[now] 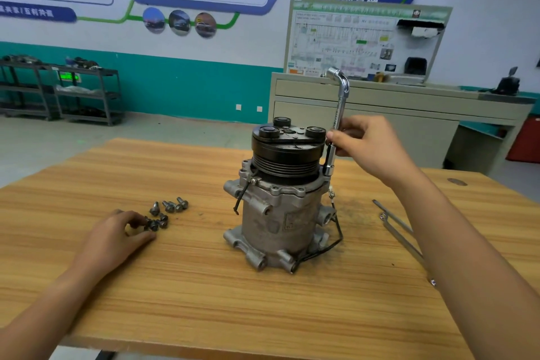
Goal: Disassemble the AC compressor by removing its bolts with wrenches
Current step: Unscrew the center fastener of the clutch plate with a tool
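While the AC compressor [280,213] stands upright on the bench [204,286] at frame centre, the grip of the right hand [368,146] holds an upright socket wrench [340,105] at its upper-right flange. The left hand [117,234] touches loose bolts [166,213] centre-left; whether its grip pinches one is unclear.

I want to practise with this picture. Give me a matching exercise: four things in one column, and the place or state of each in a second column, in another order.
Things
1. socket wrench
2. loose bolts
3. AC compressor
4. flat wrenches

Place or state
a. lie flat at the right side of the table
b. stands upright, black pulley on top
c. held upright in the right hand
d. lie in a group beside the left hand

Pairs: 1-c, 2-d, 3-b, 4-a
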Motion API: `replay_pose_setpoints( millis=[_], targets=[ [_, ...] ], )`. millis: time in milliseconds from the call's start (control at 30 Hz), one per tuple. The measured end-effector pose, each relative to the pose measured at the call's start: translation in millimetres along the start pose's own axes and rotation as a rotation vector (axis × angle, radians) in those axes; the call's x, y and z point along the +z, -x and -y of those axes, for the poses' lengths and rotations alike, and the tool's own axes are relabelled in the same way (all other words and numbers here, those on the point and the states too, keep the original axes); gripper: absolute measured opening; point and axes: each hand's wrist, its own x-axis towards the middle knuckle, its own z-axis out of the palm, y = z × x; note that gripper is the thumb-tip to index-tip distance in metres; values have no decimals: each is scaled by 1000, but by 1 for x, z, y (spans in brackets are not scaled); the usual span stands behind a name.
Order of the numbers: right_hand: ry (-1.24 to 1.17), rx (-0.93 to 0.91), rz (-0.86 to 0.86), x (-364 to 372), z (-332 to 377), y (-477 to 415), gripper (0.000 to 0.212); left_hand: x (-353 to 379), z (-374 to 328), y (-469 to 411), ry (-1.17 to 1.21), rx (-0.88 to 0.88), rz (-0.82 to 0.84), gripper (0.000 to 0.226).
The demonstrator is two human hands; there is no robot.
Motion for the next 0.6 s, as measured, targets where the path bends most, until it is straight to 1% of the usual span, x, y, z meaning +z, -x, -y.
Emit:
replay_pose_setpoints(
  millis=[100, 200, 300, 400, 433, 500, 533, 600],
  targets=[
    [-19, 1, -4, 1, -2, 0, 23, 0, 0, -1, 8, 0, -15, 22],
    [-50, -3, -16, 1, -3, 1, 22, 2, 0, -2, 19, -30, -5, 20],
    [-50, -2, -52, 3, -4, 3, 27, 3, 0, -3, 21, -63, 5, 20],
    [-17, -24, -87, 5, -5, 6, 22, 3, -2, -4, 35, -83, 5, 20],
    [-13, -29, -84, 5, -5, 6, 20, 3, -4, -3, 43, -85, -18, 21],
    [9, -33, -58, 4, -5, 4, 19, -2, -15, -1, 101, -71, -122, 21],
    [24, -36, -42, 3, -4, 3, 20, -7, -26, 0, 169, -44, -182, 20],
    [30, -48, -22, 2, -5, 2, 19, -20, -62, 2, 337, 69, -269, 16]
  ],
)
